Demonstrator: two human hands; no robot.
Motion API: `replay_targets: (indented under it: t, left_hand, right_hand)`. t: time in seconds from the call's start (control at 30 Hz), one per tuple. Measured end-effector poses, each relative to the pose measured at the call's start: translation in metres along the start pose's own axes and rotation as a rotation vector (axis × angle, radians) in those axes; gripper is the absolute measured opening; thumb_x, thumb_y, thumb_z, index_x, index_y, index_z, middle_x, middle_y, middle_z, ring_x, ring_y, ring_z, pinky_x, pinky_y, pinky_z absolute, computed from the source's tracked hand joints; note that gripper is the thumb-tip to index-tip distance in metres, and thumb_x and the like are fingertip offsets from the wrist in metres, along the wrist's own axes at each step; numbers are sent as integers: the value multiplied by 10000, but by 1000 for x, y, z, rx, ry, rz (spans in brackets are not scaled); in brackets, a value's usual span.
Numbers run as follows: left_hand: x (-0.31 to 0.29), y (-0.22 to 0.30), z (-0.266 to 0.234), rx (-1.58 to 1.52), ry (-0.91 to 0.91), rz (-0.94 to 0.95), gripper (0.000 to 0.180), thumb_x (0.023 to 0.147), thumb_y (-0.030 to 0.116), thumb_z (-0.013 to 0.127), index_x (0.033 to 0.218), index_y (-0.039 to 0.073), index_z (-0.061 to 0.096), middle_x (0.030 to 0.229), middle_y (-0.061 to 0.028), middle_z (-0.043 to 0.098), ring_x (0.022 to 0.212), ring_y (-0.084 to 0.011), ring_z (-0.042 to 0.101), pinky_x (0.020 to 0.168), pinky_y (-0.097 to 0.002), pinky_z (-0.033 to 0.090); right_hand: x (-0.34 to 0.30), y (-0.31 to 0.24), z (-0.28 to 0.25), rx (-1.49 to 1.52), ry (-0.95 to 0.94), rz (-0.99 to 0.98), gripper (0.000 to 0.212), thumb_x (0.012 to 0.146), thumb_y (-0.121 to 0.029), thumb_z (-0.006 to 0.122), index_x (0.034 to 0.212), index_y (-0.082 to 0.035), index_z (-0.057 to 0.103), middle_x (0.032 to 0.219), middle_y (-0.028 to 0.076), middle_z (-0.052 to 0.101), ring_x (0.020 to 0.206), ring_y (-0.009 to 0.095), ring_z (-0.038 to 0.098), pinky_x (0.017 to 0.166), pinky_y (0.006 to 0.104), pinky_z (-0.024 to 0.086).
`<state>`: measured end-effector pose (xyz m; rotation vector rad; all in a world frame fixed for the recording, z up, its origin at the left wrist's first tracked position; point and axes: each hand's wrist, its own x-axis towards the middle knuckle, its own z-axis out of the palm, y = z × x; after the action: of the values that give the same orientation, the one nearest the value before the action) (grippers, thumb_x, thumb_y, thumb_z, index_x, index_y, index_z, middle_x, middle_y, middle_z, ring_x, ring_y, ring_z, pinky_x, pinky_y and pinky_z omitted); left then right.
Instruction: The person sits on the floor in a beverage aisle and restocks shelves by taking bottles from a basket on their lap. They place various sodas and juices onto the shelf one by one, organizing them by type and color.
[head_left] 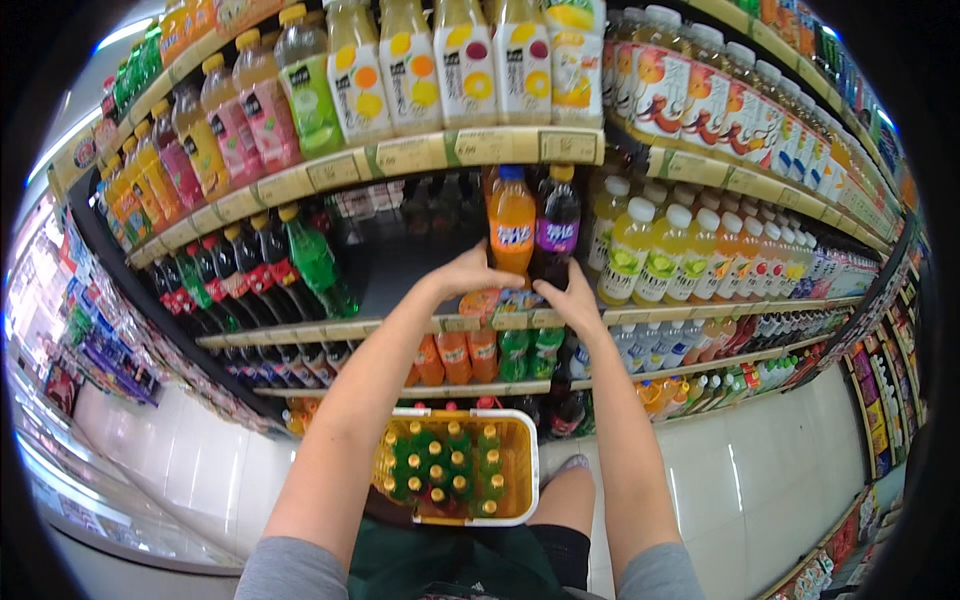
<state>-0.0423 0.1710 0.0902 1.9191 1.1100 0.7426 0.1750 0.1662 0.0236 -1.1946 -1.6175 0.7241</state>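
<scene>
Grip closure cannot be determined in the head view, as fingers are partly hidden: the person's left hand [465, 275] meets the blue-capped plastic bottle of orange drink [512, 230], the right hand [573, 300] the yellow-capped dark bottle with a purple label [558, 215]. Both bottles stand side by side on the dark shelf [390, 250], above the white-rimmed yellow plastic basket [533, 460] containing gold-capped green bottles [436, 455].

My left hand [465, 274] was at the lower side of an orange soda bottle with a blue cap [511, 222], my right hand [572, 302] low against the dark, purple-labelled bottle with a yellow cap [557, 222] beside it, before a black shelf [395, 245]. Below, a yellow, white-rimmed plastic basket [529, 460] held green, gold-capped bottles [437, 462].
</scene>
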Motion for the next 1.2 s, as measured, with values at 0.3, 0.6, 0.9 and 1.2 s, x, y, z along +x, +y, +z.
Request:
replay_targets:
  t: [0.3, 0.6, 0.9, 1.2]
  left_hand:
    - [-134, -36, 36, -103, 592, 116, 527, 942, 162, 596, 1393, 6, 373, 1330, -162, 512, 1243, -256, 497, 1045, -386, 416]
    - [-297, -200, 181, -316, 603, -478, 261, 897, 49, 574, 1143, -38, 592, 1014, -103, 677, 945, -166, 641, 835, -289, 504]
    - [-349, -208, 280, -230, 214, -611, 283, 845, 59, 566, 1111, -17, 630, 1020, -154, 697, 955, -238, 681, 852, -336, 529]
    - [-350, -213, 282, -95, 236, -557, 464, 734, 103, 678, 1173, -5, 571, 1131, -200, 607, 1083, -341, 589, 927, -396, 489]
  right_hand:
    - [-101, -15, 33, 103, 394, -142, 615, 856, -162, 661, 1385, 20, 406, 1374, 193, 487, 1255, 288, 484, 1039, 384, 377]
    - [-265, 116, 129, -372, -473, 292, 257, 776, -186, 653, 973, -24, 686, 959, 250, 672, 919, 377, 653, 827, 448, 520]
    - [-371, 133, 176, -728, -729, 414, 327, 826, -194, 608, 1106, -29, 567, 1017, 260, 643, 930, 388, 659, 803, 471, 529]
    - [-354, 98, 178, -606, -647, 200, 325, 808, -282, 638, 1016, -53, 541, 871, 213, 679, 833, 383, 665, 798, 491, 491]
